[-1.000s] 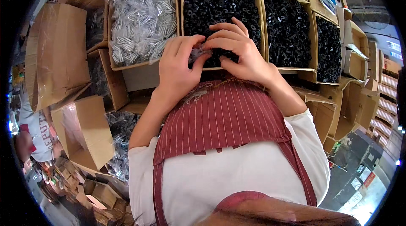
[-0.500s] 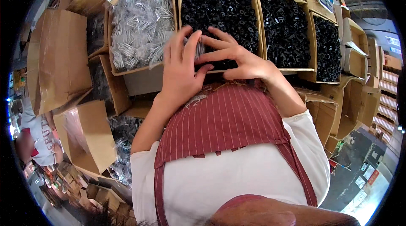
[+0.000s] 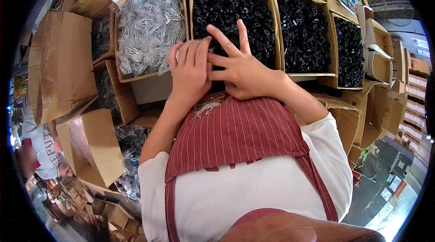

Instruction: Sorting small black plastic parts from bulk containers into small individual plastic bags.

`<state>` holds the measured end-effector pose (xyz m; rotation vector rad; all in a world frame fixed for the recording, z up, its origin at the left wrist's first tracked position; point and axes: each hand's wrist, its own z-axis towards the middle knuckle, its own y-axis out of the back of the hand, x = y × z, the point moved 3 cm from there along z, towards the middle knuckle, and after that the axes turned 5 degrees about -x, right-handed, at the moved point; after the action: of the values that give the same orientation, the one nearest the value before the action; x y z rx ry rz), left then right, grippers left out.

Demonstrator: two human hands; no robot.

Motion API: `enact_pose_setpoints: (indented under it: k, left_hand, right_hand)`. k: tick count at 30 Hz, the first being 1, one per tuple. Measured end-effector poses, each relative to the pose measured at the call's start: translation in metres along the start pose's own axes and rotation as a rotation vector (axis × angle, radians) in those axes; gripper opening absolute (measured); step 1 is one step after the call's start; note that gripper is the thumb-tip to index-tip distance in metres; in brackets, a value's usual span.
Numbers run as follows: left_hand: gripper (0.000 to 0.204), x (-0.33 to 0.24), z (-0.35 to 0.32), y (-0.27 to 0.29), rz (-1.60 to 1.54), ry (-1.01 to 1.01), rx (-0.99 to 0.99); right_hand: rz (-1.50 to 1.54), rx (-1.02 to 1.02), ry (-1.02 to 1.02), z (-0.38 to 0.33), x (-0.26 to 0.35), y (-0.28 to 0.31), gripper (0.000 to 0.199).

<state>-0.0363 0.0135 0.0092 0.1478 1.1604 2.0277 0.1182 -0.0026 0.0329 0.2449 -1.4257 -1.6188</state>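
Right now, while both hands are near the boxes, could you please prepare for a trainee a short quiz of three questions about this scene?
1. Open question: What lies in the box directly to the left of the black rings?
2. True or false: The person's left hand and right hand are close together.
3. Multiple choice: What pattern does the red apron have?
A) Large dots
B) Thin pale stripes
C) Wide green checks

Key: 1. Slim silver-coloured pieces. 2. True. 3. B.
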Motion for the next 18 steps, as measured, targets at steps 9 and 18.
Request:
enact_pose_setpoints:
  k: [9, 18]
  left_hand:
    - [0.043, 0.000, -0.009, -0.002, -0.149, 0.041, 0.030]
    - [0.038, 0.022, -0.019, 0.002, -0.291, 0.427, 0.081]
  right_hand:
    - [0.107, 0.018, 0.071, 0.012, 0.001, -0.001, 0.017]
    - [-0.473, -0.340, -0.281, 0.007, -0.086, -0.041, 0.043]
